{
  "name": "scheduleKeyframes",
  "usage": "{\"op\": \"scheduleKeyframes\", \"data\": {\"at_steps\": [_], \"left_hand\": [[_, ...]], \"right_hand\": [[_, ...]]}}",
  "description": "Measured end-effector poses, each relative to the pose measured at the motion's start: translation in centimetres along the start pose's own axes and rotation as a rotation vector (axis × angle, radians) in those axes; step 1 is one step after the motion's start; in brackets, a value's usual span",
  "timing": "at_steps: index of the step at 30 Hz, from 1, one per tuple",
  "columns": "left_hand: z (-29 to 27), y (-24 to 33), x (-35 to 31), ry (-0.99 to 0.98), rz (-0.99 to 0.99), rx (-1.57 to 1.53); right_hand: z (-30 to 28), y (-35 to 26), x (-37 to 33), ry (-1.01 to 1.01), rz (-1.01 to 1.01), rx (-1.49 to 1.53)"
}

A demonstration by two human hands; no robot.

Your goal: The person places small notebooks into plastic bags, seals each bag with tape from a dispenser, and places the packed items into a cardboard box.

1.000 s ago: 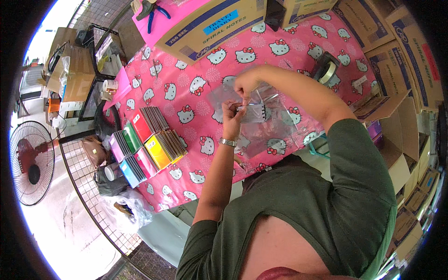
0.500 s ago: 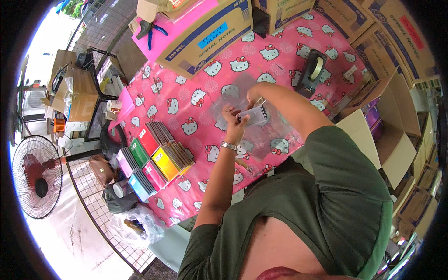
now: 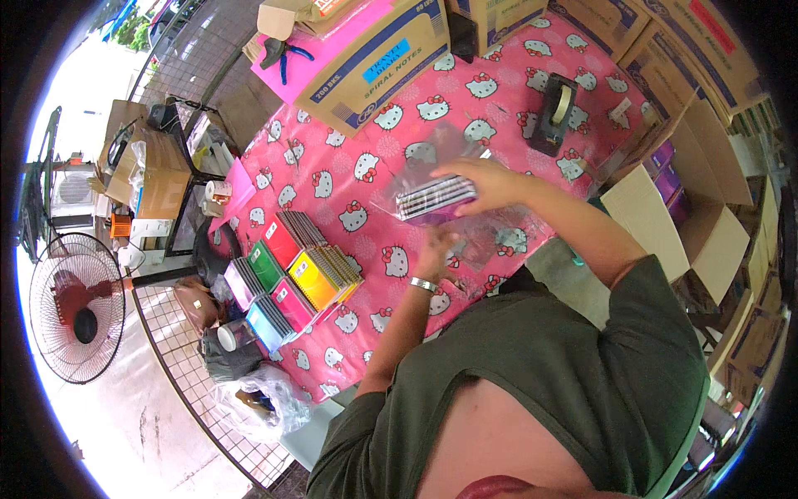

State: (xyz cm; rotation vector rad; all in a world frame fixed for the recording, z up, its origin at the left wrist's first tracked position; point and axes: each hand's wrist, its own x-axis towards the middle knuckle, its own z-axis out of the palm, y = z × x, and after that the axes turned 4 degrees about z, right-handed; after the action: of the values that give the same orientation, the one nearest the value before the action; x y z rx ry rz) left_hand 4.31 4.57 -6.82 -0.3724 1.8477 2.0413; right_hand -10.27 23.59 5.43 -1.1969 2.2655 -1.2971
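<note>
Over the middle of the table, my right hand (image 3: 492,185) grips a small stack of spiral notebooks (image 3: 436,198) from above. Dark and white page edges face left, and a purple cover shows underneath. Clear plastic lies around the stack. Just below it is my left hand (image 3: 438,252), close to the purple cover; its fingers are partly hidden and blurred, so I cannot tell whether they hold anything. Clear plastic bags (image 3: 480,241) lie flat on the pink cartoon-print tablecloth (image 3: 366,166) beneath and beside my hands.
Rows of coloured spiral notebooks (image 3: 291,279) stand at the left. A tape dispenser (image 3: 554,116) sits at the far right. Blue-handled pliers (image 3: 285,58) rest on a cardboard carton (image 3: 378,79) at the back. An open carton (image 3: 706,224) stands right, a fan (image 3: 76,308) far left.
My right hand has turned over and now grips the notebook stack from above. The stack has shifted slightly left, while my left hand has let go of it and dropped lower. The view has shifted slightly.
</note>
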Motion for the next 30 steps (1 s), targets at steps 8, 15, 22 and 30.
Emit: {"op": "scheduleKeyframes", "data": {"at_steps": [8,15,22,30], "left_hand": [[1.4,5.9,3.1,-0.010,0.439,0.443],[-1.8,8.4,2.0,0.084,0.305,0.175],[-4.4,4.8,4.9,-0.162,0.010,-0.392],[-3.1,5.3,7.0,-0.172,0.138,0.163]], "right_hand": [[5.8,4.4,-6.9,0.111,0.368,-0.310],[0.8,0.8,-4.0,0.229,0.294,-0.116],[2.2,6.4,-5.4,-0.088,0.375,0.375],[3.8,7.2,-2.0,-0.084,0.372,0.319]]}}
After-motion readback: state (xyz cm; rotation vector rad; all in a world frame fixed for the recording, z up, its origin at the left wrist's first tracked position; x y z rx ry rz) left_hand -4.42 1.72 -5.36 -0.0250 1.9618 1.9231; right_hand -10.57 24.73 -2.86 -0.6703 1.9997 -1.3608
